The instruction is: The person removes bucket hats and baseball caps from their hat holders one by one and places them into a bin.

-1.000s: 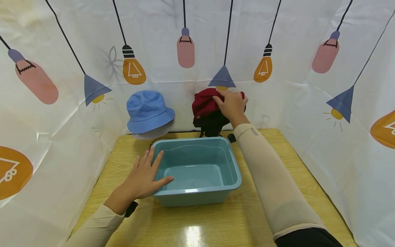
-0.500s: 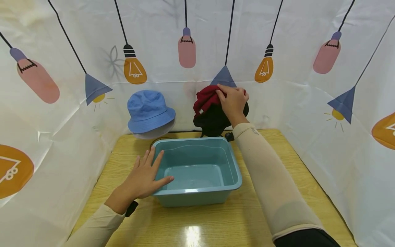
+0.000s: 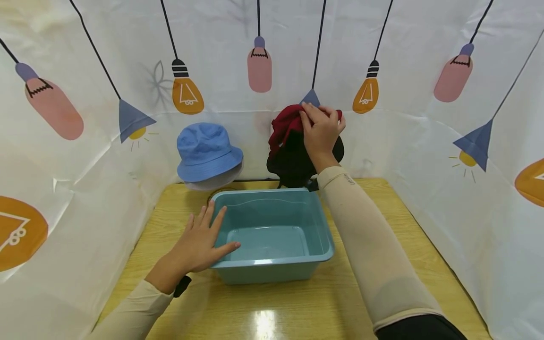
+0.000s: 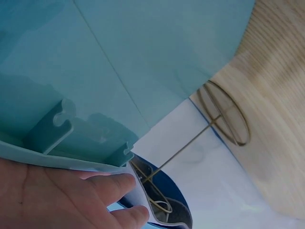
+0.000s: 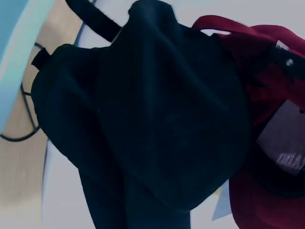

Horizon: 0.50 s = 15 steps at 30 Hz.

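My right hand (image 3: 322, 137) pinches the top of a dark red cap (image 3: 281, 132) at the back of the table. Below the cap a black cloth hat (image 3: 286, 160) with dangling straps covers much of the right wrist view, where the cap's inside, strap and label (image 5: 291, 161) show at the right. My left hand (image 3: 193, 248), fingers spread, rests on the left rim of a teal plastic basin (image 3: 272, 261). In the left wrist view, my left fingers (image 4: 114, 187) lie along the rim's outside.
A light blue bucket hat (image 3: 208, 151) sits at the back left on a wire stand, whose ring base (image 4: 228, 112) stands on the wooden table (image 3: 238, 311). Thin dark wire (image 5: 28, 112) shows beside the basin under the black hat. White printed fabric walls (image 3: 272, 28) enclose the table.
My right hand has risen slightly, lifting the red cap upward and uncovering more of the black hat beneath. My left hand and the basin have stayed in place.
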Available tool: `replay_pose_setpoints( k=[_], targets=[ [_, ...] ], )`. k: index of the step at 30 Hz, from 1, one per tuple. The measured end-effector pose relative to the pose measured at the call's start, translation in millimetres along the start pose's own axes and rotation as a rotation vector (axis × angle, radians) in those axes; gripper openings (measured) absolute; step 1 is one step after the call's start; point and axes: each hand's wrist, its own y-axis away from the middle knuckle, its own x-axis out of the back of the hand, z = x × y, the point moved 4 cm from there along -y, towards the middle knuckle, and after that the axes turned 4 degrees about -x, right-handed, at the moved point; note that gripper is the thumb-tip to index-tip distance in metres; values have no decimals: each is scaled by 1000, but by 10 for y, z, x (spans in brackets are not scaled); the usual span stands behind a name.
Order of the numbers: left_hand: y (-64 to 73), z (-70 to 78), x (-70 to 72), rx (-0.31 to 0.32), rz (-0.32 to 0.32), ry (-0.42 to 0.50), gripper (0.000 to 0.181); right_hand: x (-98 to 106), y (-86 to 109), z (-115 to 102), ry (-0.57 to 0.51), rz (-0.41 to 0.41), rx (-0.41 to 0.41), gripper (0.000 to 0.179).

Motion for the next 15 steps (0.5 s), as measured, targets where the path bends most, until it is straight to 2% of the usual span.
replay_pose_setpoints(
  k=[8, 15],
  targets=[
    [-2, -2, 3, 3, 2, 0, 108, 90, -68, -91, -34, 49, 17, 27],
    [1, -11, -1, 2, 8, 1, 109, 232, -83, -152, -52, 14, -4, 28]
  ],
)
